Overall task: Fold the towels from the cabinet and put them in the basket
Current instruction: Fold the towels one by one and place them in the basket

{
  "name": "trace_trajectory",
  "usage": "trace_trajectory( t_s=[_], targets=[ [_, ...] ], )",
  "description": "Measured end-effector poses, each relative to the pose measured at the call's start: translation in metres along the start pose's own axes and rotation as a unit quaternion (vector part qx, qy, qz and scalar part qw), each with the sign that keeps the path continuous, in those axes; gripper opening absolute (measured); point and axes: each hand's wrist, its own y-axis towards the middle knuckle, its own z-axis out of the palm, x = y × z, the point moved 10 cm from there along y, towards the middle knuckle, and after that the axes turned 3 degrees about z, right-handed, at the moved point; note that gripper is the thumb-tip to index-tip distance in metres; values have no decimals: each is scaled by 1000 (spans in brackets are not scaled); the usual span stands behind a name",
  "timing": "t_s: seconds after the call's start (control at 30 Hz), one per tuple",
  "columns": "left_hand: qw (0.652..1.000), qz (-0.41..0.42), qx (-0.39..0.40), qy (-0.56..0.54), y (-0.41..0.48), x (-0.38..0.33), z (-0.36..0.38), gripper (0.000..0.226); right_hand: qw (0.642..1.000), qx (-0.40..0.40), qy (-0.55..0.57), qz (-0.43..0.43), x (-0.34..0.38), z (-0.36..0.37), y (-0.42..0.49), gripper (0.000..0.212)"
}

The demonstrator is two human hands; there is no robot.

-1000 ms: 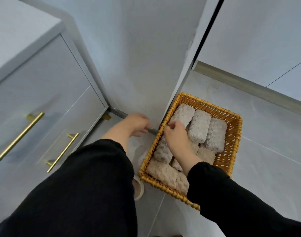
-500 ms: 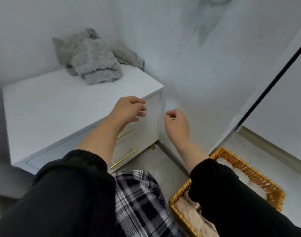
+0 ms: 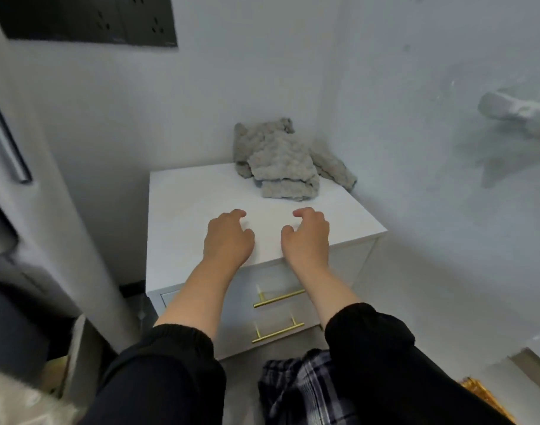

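On cabinet (image 3: 201, 204), crumpled grey fluffy towels (image 3: 281, 162), heaped by wall

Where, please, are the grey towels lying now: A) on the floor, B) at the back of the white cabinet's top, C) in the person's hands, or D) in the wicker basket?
B: the grey towels lie heaped on the white cabinet near the wall corner, while the left hand and right hand hold nothing.
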Motion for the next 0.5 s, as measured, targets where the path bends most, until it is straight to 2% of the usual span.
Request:
trace_trajectory(
  t_s=[0.17,0.3,0.5],
  targets=[
    [975,8,43,218,15,24,14,40,997,12,-70,17,3,34,25,51],
    [961,11,85,261,22,36,24,50,984,21,-168,54,-10,42,52,74],
    [950,24,73,303,22,38,30,55,984,8,-174,-20,8,42,101,90]
  ],
)
